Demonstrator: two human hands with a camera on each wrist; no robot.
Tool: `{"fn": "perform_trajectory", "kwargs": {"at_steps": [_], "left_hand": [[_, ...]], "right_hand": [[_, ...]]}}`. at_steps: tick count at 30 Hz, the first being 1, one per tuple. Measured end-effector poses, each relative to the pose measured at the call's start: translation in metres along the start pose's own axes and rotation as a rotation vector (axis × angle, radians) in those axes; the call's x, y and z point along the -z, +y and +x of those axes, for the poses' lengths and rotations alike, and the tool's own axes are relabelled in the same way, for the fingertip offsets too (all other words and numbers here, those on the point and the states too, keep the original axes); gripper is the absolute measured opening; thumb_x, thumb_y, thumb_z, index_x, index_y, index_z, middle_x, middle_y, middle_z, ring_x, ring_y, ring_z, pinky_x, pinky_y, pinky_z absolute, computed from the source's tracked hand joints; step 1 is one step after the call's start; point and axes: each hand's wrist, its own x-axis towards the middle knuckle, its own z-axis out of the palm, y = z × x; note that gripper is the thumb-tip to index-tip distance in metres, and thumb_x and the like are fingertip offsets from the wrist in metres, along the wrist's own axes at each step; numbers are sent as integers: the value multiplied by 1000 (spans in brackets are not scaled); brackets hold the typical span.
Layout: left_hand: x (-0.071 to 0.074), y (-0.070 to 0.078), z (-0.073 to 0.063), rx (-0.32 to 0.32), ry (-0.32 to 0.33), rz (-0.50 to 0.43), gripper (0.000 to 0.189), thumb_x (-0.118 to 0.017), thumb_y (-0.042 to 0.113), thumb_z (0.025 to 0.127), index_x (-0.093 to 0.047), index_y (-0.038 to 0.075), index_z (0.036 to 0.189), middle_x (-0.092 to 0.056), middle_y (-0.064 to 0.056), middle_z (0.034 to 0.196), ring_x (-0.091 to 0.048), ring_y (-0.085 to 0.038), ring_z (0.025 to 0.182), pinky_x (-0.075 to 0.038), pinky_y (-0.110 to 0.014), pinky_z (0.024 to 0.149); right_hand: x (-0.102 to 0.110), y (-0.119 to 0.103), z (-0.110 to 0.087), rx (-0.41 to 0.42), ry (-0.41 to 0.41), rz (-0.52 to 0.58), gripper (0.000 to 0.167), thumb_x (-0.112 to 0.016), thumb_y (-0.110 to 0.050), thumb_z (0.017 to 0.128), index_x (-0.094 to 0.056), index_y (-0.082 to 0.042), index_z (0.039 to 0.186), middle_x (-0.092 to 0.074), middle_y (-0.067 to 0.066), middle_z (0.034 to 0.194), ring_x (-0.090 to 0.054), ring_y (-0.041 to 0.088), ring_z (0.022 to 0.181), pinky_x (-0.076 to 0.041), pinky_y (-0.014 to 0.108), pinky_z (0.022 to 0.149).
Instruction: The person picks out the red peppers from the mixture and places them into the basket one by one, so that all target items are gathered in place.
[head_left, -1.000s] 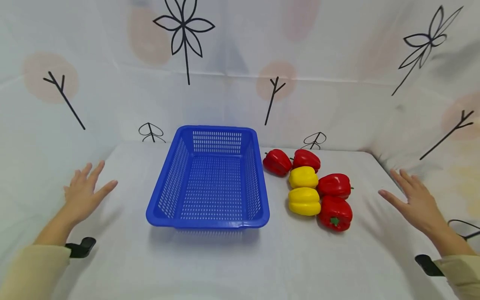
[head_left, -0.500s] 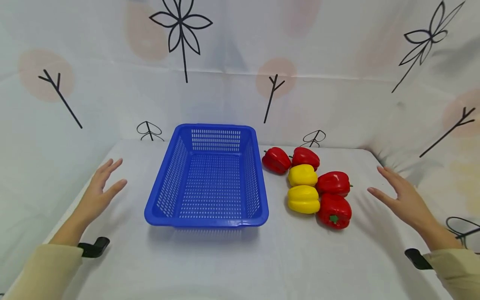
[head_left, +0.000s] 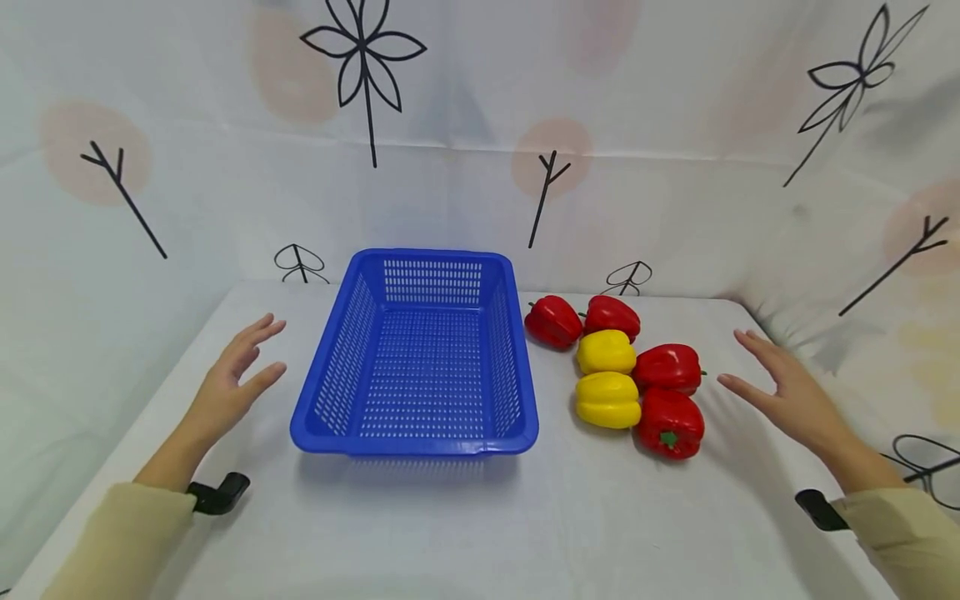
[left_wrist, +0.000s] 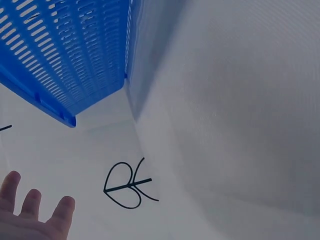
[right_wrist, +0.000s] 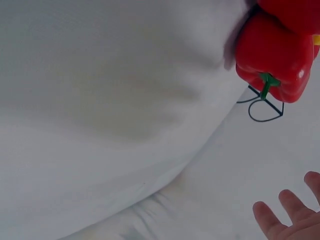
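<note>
In the head view a blue plastic basket [head_left: 414, 447] with slotted walls stands on the white table, nothing in it. To its right sit two yellow bell peppers [head_left: 608, 401] among several red bell peppers [head_left: 670, 423]. My left hand [head_left: 228, 392] hovers left of the basket, fingers extended and thumb apart, touching nothing. On the other side my right hand [head_left: 795, 400] hangs over the table to the right of the peppers, fingers loosely stretched, holding nothing. The right wrist view has a red pepper with a green stem [right_wrist: 274, 57] near its upper right corner.
The white table [head_left: 585, 525] has a cloth backdrop [head_left: 465, 200] with line-drawn plants along its back and sides. Black wrist mounts [head_left: 220, 493] sit at both cuffs. The basket's near rim faces me, and bare table lies in front of it.
Both hands have moved inward: the left goes right toward the basket, the right goes left toward the peppers. The basket and peppers stay in place; the view shifts slightly.
</note>
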Motion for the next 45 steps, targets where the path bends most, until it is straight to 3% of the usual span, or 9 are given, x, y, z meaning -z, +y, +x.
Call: {"fn": "perform_trajectory", "kwargs": {"at_steps": [17,24,27,29,30,31,35,41,45], "left_hand": [[-24,4,4,-12,-72,-7,29,-67,19,87,-64,8,114,-36,-8,146,-21,-27,138,-27,-66,97],[-25,1,3,-27,-159,-112,24,-66,10,87,-62,3,110,-45,-14,139,-30,-26,134,-38,-24,97],[-26,1,3,-29,-172,-177,23,-64,5,87,-60,0,109,-45,-18,137,-39,-24,129,-41,-16,91],[-27,1,3,-21,-168,-207,22,-63,4,88,-60,-2,109,-45,-19,137,-44,-21,125,-43,-16,89],[-28,1,2,-13,-162,-222,22,-62,3,88,-60,-2,109,-45,-19,137,-46,-20,124,-43,-16,89],[-28,2,2,-6,-154,-229,22,-62,4,88,-60,-2,109,-45,-19,137,-46,-20,123,-43,-17,89],[-30,3,0,18,-123,-229,23,-63,5,88,-60,-2,110,-46,-17,137,-46,-28,123,-41,-16,90],[-31,2,-1,34,-99,-236,23,-63,5,88,-61,-3,109,-46,-16,137,-43,-36,123,-39,-15,91],[-31,3,-1,32,-91,-231,22,-63,5,88,-61,-3,109,-46,-16,137,-43,-34,124,-39,-16,92]], "right_hand": [[-1,4,10,18,-51,38,74,-63,-29,88,-24,-11,148,-17,25,150,-15,47,133,-22,76,86],[-7,8,18,82,-95,56,71,-64,-24,88,-26,-7,146,-19,28,147,-19,51,128,-28,74,83],[-9,11,21,107,-94,52,69,-65,-22,87,-30,-6,144,-24,28,146,-25,50,126,-37,38,102],[-10,12,23,118,-96,46,68,-66,-21,87,-32,-5,143,-26,28,145,-28,49,124,-32,11,93],[-10,13,24,122,-101,42,67,-66,-21,87,-33,-5,143,-28,28,144,-29,48,123,-33,10,92],[-10,14,26,124,-111,45,67,-66,-21,87,-33,-5,143,-28,28,143,-30,48,122,-34,10,91],[-12,13,30,121,-152,49,66,-66,-22,86,-35,-3,141,-32,28,141,-32,46,119,-44,51,90],[-18,13,39,139,-181,51,66,-70,-20,83,-39,0,137,-36,27,138,-38,45,116,-49,41,85],[-21,14,43,144,-221,85,67,-71,-19,82,-38,1,137,-37,28,136,-39,47,114,-43,62,83]]}}
